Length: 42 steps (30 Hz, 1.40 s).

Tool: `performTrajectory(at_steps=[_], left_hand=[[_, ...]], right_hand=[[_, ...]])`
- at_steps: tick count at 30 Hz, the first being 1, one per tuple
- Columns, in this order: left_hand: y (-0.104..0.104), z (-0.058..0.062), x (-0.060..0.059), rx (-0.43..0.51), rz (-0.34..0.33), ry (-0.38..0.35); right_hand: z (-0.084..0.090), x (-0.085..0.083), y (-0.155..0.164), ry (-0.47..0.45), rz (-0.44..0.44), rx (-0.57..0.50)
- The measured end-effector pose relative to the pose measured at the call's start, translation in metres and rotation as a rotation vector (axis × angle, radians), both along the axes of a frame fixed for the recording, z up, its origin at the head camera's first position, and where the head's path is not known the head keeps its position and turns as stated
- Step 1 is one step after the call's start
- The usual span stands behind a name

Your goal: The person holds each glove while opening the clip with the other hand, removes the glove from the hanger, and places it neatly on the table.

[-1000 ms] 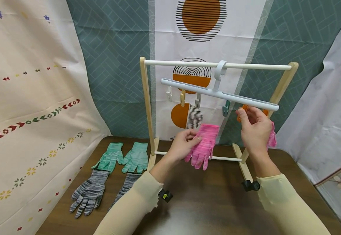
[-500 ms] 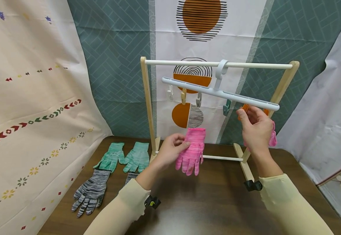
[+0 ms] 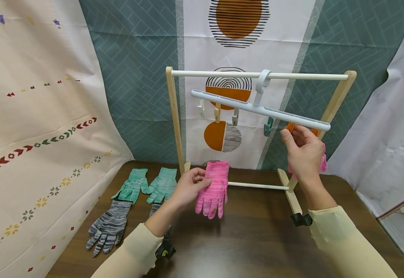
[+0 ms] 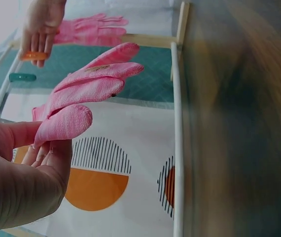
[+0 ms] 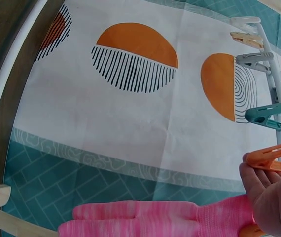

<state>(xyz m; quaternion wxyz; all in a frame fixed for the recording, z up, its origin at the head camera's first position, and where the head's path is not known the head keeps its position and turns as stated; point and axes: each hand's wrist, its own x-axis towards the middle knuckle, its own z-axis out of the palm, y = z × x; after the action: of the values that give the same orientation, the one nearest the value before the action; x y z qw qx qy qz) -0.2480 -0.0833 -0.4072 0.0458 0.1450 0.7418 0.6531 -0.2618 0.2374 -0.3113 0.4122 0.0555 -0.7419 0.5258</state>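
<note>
My left hand (image 3: 190, 188) pinches a pink glove (image 3: 216, 189) by its side, thumb in front, fingers down, above the table. In the left wrist view the same glove (image 4: 91, 89) shows its fingers pointing away. My right hand (image 3: 303, 154) holds an orange clothespin (image 5: 267, 158) under the right half of a pale hanger (image 3: 236, 103). A second pink glove (image 5: 155, 219) hangs just beyond that hand, by another orange clothespin (image 3: 314, 132). A green clothespin (image 3: 268, 126) hangs left of the right hand.
The hanger hooks on the white top bar (image 3: 216, 74) of a wooden rack (image 3: 175, 123) and tilts down rightward. White, yellow (image 3: 217, 113) and grey clothespins hang on its left half. Green gloves (image 3: 162, 185) and striped grey gloves (image 3: 109, 224) lie on the table's left side.
My left hand has carried the pink glove left and down, away from the hanger. The right hand has stayed at the orange clothespin.
</note>
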Motion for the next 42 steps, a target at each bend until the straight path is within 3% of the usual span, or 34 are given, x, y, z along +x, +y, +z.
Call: performTrajectory(at_steps=[14,30,42], left_hand=[[-0.023,-0.023,0.011,-0.052,-0.012,-0.063],[-0.039,-0.062,0.027,-0.079,-0.052,-0.148],[-0.054,-0.077,0.032,-0.081,-0.075,-0.219]], right_hand=[[0.000,0.001,-0.001,-0.023,0.009,0.008],[-0.001,-0.001,-0.001,-0.016,0.010,0.015],[-0.002,-0.002,-0.002,-0.034,0.005,0.013]])
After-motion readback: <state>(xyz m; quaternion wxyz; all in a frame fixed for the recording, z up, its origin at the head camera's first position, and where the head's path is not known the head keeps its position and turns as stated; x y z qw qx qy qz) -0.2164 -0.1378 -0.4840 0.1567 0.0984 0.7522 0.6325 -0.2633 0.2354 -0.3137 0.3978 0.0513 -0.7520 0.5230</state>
